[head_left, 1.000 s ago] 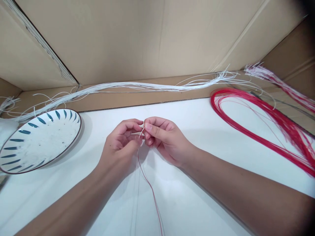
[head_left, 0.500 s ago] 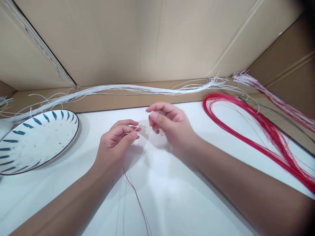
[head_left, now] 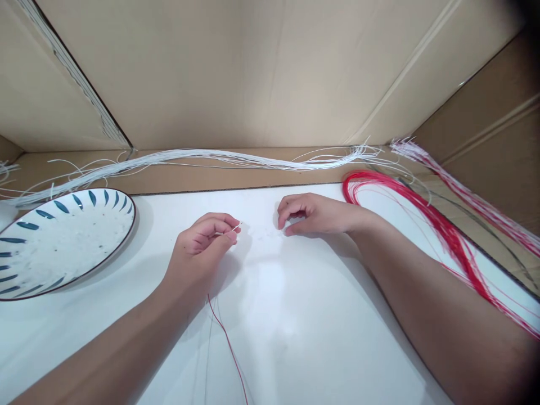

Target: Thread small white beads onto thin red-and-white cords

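Observation:
My left hand (head_left: pixel 202 242) pinches thin strands between thumb and forefinger; a pale tip sticks out past the fingertips, and a red strand (head_left: pixel 228 346) with a faint pale one beside it trails down toward the near edge. My right hand (head_left: pixel 314 214) rests on the white table (head_left: pixel 295 315) to the right of the left one, fingers curled, thumb and forefinger pressed down on tiny pale bits (head_left: pixel 264 233) scattered there. Whether anything is pinched in it I cannot tell.
A white plate with blue leaf marks (head_left: pixel 59 242) sits at the left. A long bundle of white strands (head_left: pixel 202 157) lies along the cardboard ledge at the back. A looped bundle of red strands (head_left: pixel 422 219) lies at the right. Cardboard walls (head_left: pixel 253 67) close the back.
My right hand has let go of the strand ends it held against the left hand and moved right and down onto the table. The left hand has kept hold of the strands.

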`<state>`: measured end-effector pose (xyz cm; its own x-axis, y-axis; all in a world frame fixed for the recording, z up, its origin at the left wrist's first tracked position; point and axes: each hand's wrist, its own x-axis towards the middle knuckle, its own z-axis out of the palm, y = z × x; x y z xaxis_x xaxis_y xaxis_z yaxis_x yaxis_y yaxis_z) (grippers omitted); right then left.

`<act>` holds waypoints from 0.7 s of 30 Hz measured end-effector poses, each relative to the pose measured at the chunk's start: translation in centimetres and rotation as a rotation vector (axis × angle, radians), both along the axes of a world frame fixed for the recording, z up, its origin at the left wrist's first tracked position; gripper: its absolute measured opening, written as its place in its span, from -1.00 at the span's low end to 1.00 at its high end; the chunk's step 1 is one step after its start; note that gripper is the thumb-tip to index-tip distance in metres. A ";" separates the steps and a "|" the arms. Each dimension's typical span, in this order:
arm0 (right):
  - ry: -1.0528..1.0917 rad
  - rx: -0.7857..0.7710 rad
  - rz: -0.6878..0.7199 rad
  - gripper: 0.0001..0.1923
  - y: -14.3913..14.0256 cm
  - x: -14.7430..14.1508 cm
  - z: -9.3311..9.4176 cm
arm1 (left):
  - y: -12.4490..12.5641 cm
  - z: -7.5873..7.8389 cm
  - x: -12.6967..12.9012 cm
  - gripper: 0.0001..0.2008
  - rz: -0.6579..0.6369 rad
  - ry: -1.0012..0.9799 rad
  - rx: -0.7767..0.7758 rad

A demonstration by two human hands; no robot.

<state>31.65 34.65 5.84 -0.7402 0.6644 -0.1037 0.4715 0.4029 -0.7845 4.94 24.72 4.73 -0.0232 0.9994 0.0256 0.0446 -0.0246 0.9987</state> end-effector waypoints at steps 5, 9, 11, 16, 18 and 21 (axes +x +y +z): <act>0.070 -0.035 -0.101 -0.91 -0.7 -0.9 -0.3 | -0.1 -0.1 0.0 -0.82 -0.025 -0.006 0.007; 0.578 -0.201 -0.415 -0.84 -2.1 -3.8 -0.8 | -0.2 0.0 0.0 -0.82 -0.024 -0.050 -0.006; 0.773 -0.312 -0.455 -0.81 -2.9 -5.7 -0.9 | -0.3 0.1 0.1 -0.80 -0.002 -0.064 0.007; 0.882 -0.599 -0.393 -0.76 -4.6 -8.3 -0.9 | -0.4 0.4 0.3 -0.81 0.053 -0.102 0.029; 0.911 -0.650 -0.339 -0.80 -4.9 -8.4 -1.0 | -0.5 0.4 0.3 -0.79 0.040 -0.104 0.027; 0.926 -0.683 -0.304 -0.87 -5.0 -8.3 -1.2 | -0.8 0.5 0.4 -0.80 0.014 -0.103 0.026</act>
